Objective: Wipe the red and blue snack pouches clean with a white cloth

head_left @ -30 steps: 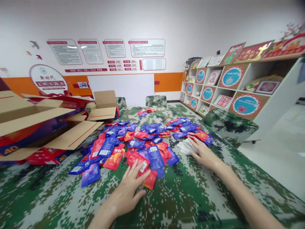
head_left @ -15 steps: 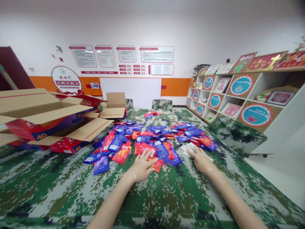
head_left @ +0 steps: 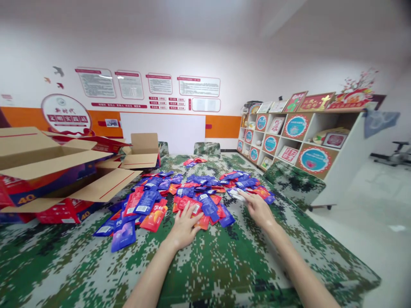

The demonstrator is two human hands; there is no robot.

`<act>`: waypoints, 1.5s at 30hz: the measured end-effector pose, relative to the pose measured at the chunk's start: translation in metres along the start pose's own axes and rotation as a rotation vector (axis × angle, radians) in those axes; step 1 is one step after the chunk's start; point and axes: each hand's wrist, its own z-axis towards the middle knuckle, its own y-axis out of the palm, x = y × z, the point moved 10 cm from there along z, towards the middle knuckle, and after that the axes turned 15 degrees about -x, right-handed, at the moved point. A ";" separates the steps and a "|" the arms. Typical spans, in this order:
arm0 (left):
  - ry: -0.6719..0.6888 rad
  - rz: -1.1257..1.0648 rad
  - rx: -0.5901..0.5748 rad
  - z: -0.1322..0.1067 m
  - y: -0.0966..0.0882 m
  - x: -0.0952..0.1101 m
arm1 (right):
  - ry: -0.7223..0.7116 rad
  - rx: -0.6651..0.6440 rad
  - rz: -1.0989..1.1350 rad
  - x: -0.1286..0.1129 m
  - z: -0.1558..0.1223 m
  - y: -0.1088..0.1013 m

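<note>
A heap of small blue, red and orange sachets [head_left: 192, 190] lies spread on a table under a green camouflage cloth [head_left: 224, 265]. My left hand [head_left: 184, 224] rests flat on the near edge of the heap, fingers spread over a red sachet [head_left: 192, 207]. Further right, my right hand [head_left: 257, 209] is lifted a little, its fingers stretched toward a whitish sachet [head_left: 236, 194] at the heap's right edge. Whether the fingertips grip it I cannot make out.
Opened cardboard boxes [head_left: 48, 167] with red and purple printed sides stand at the table's left. A smaller open box [head_left: 143, 149] sits further back. Camouflage-covered chairs [head_left: 295, 182] flank the table, and a white shelf unit [head_left: 308, 137] with framed pictures lines the right wall.
The view has swung and tilted up. My right hand has lifted off the white packets and reached further in. My left hand stays on the near sachets.
</note>
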 end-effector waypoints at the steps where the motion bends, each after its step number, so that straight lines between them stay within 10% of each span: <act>1: 0.011 0.008 0.020 -0.001 -0.002 0.001 | -0.040 0.032 0.045 -0.018 -0.004 -0.007; 7: 0.028 0.054 0.115 -0.013 -0.016 0.009 | -0.247 -0.038 0.103 -0.124 -0.028 0.016; 12: 0.042 0.061 0.134 -0.021 -0.022 0.014 | -0.309 -0.115 0.016 -0.147 -0.034 0.052; 22: 0.054 -0.042 0.077 -0.017 -0.011 0.007 | -0.285 -0.137 0.022 -0.121 -0.005 0.066; 30: 0.016 -0.077 0.136 -0.029 -0.029 -0.004 | -0.113 0.209 0.132 -0.046 -0.007 0.005; 39: 0.256 -0.148 0.058 -0.029 -0.029 0.053 | 0.053 -0.012 0.063 0.013 0.006 0.067; 45: 0.215 -0.231 -0.021 -0.019 -0.010 0.036 | 0.040 -0.046 0.056 0.004 0.005 0.065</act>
